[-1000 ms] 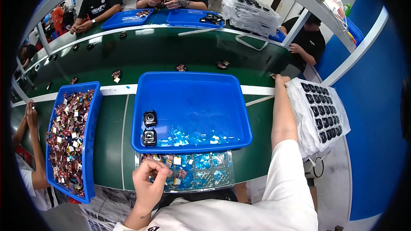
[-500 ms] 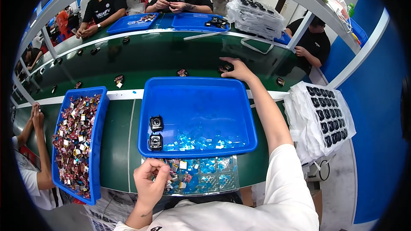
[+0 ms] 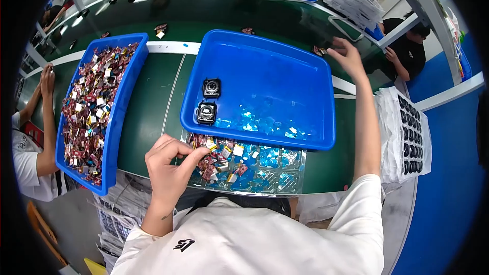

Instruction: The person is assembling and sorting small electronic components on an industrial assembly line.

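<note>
My right hand [image 3: 349,60] reaches over the green belt at the far right, fingers apart and holding nothing. Just left of its fingertips lies a small dark watch part with a red circuit board [image 3: 319,51]. My left hand [image 3: 169,162] is closed in a pinch by the near edge of the blue tray [image 3: 329,122]; what lies between the fingertips cannot be made out. Beside that hand, red circuit boards with silvery pieces [image 3: 216,165] lie on a clear moulded tray [image 3: 291,175]. Two black watch cases [image 3: 211,88] [image 3: 206,113] sit inside the blue tray, along with blue film scraps [image 3: 249,119].
A long blue bin [image 3: 113,137] heaped with circuit boards stands on the left, near a co-worker's hands [image 3: 47,79]. Wrapped stacks of trays [image 3: 405,132] stand on the right. More watch parts [image 3: 161,30] lie along the belt [image 3: 285,15], and another person [image 3: 407,53] is at the far right.
My view has tilted downward, shifting the scene. My right fingers, earlier around the watch part on the belt, are now apart from it. My left hand remains pinched near the circuit boards.
</note>
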The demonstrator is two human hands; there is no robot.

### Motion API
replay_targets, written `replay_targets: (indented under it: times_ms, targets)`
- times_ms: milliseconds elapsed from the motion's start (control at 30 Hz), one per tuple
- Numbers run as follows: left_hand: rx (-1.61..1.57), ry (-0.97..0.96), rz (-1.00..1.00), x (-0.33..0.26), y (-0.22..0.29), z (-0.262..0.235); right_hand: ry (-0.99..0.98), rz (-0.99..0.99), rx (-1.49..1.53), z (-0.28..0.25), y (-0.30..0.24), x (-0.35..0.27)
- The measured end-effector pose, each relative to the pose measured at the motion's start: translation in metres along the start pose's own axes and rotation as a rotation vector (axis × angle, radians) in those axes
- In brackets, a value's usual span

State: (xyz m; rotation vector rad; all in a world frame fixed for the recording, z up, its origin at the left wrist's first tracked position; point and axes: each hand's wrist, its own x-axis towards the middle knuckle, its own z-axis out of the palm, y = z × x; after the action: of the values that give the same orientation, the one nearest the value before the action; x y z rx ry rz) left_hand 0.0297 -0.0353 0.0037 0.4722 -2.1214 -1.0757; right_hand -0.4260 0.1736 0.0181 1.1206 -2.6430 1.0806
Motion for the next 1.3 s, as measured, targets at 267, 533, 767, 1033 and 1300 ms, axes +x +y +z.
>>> replay_targets:
  times_ms: [267,533,767,1033,1300]
  targets:
    - [0.332,-0.211,0.212,-0.009,0.005,0.007,-0.194,-0.307,0.263,-0.005,-0.178,-0.153]
    - [0.188,-0.313,0.234,-0.002,0.006,0.014,-0.302,-0.437,0.494,0.059,-0.207,-0.232]
    - [-0.422,-0.223,-0.139,0.000,0.016,0.025,0.007,-0.101,0.556,0.094,-0.243,-0.234]
    - [-0.842,-0.280,-0.325,0.000,0.023,0.036,-0.029,0.072,0.845,0.105,-0.231,-0.243]
    - [-0.682,-0.345,-0.209,-0.004,0.010,0.034,0.001,0.135,0.901,0.107,-0.226,-0.244]
